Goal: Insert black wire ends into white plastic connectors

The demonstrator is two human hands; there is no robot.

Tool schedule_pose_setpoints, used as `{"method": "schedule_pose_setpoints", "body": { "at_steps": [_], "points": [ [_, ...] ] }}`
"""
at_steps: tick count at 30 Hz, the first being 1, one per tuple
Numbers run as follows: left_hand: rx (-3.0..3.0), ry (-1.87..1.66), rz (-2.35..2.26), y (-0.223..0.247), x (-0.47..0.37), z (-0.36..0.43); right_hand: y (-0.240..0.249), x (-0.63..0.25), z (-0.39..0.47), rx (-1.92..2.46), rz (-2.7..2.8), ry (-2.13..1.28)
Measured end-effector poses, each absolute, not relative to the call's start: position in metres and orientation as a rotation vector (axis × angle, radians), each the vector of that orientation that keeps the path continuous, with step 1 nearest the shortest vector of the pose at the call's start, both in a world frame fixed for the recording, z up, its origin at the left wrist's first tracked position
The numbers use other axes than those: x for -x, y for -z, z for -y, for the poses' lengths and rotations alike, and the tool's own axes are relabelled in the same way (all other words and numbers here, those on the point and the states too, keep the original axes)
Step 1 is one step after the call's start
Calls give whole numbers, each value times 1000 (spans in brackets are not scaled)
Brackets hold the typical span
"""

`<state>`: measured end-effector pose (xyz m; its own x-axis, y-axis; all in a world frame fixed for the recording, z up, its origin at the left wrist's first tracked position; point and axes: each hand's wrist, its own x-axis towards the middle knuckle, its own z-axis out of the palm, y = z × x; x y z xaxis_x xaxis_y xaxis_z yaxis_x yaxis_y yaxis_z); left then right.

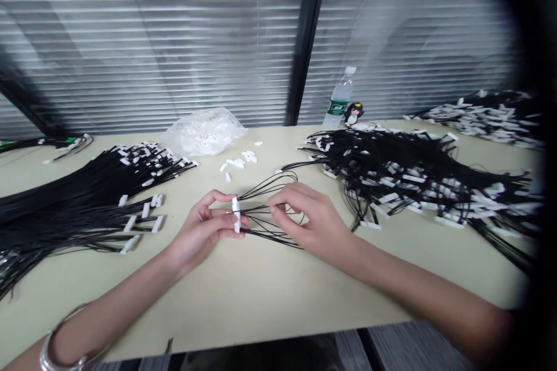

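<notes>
Near the middle of the table, my left hand (211, 223) grips a long white connector housing (236, 214) between thumb and fingers, held roughly upright. Several thin black wires (270, 234) fan out from its right side and loop toward my right hand (311, 214). The thumb and index finger of that hand are pinched on one of the wires, a short way from the housing. Whether the pinched wire is seated in the housing is too small to tell.
Bundled black cables with white connectors (87, 185) lie at left; a tangled pile (391, 162) and another heap (487, 119) lie at right. Behind are a clear bag of white parts (206, 130), loose white pieces (237, 162), a water bottle (339, 98) and a penguin figure (353, 114).
</notes>
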<state>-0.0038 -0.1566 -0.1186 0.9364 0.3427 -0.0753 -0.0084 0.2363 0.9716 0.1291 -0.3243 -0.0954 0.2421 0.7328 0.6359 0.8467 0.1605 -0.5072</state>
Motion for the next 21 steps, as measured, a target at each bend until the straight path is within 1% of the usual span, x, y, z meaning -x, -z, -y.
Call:
{"method": "schedule_pose_setpoints", "body": {
  "at_steps": [8, 21],
  "points": [
    [-1310, -234, -237, 120, 6, 155, 99, -132, 324, 1677, 1558, 397],
    [-1340, -227, -204, 123, 6, 154, 102, -134, 326, 1694, 1636, 601]
  ]
}}
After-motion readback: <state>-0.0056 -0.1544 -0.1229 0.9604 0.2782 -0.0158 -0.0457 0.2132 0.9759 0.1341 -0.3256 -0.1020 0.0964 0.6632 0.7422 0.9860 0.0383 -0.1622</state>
